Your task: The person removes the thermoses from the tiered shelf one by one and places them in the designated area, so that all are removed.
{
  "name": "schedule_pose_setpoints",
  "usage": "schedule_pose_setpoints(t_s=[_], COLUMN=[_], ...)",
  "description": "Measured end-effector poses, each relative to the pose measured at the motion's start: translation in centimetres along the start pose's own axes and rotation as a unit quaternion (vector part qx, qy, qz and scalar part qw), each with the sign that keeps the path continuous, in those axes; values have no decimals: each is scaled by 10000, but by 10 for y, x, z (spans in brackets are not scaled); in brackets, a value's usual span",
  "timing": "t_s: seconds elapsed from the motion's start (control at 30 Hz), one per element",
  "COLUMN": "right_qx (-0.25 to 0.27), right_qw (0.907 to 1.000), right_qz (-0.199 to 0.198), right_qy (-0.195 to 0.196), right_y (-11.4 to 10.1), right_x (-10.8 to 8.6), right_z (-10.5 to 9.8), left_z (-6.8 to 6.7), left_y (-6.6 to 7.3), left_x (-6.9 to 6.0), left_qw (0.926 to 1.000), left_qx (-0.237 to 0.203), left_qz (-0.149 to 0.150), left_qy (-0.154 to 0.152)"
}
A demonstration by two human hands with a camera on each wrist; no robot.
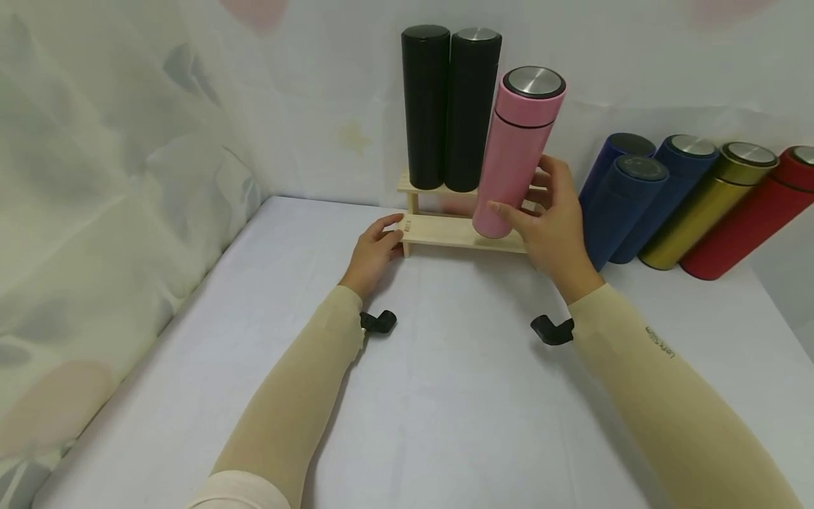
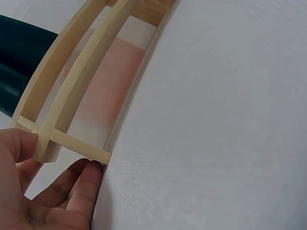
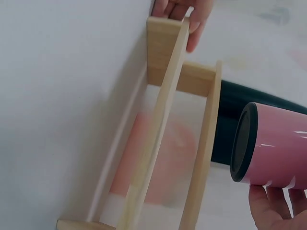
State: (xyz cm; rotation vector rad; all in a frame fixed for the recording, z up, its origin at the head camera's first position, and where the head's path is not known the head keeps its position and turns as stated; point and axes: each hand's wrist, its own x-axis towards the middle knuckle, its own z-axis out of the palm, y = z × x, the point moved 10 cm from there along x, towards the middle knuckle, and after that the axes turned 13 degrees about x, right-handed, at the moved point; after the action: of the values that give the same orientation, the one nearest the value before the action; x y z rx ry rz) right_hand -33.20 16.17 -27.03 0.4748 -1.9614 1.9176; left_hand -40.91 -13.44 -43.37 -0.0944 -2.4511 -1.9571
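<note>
My right hand (image 1: 556, 230) grips the lower part of a pink thermos flask (image 1: 518, 162) with a silver-topped lid. The flask tilts slightly; in the right wrist view its black base (image 3: 243, 143) is clear of the shelves. A small two-step wooden rack (image 1: 445, 228) stands at the back of the table. My left hand (image 1: 375, 254) holds the rack's left end, with the thumb by the lower shelf and fingertips at the leg (image 2: 84, 146). On the upper step two black thermos flasks (image 1: 425, 106) stand upright, side by side, behind the pink one.
To the right, several flasks lean close together: blue ones (image 1: 626, 205), a gold one (image 1: 706, 208) and a red one (image 1: 750, 215). A white cloth covers the table (image 1: 445, 396). Patterned curtain fabric (image 1: 114, 212) hangs at the left and behind.
</note>
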Motion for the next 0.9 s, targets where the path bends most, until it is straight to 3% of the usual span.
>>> schedule_pose_setpoints(t_s=[0.27,0.63,0.9], right_qx=[-141,-417,-613], right_qw=[9998,9981,9972], right_qz=[-147,-445,-424], right_qy=[-51,-75,67], right_y=[-11,-15,-12], right_x=[-21,-52,-74], right_z=[-6,-32,-57], left_z=[0,-1,-1], left_y=[3,4,3], left_x=[-2,-5,-3], left_qw=[10000,10000,9999], left_qx=[2,69,147], left_qz=[2,-29,21], left_qy=[17,65,63])
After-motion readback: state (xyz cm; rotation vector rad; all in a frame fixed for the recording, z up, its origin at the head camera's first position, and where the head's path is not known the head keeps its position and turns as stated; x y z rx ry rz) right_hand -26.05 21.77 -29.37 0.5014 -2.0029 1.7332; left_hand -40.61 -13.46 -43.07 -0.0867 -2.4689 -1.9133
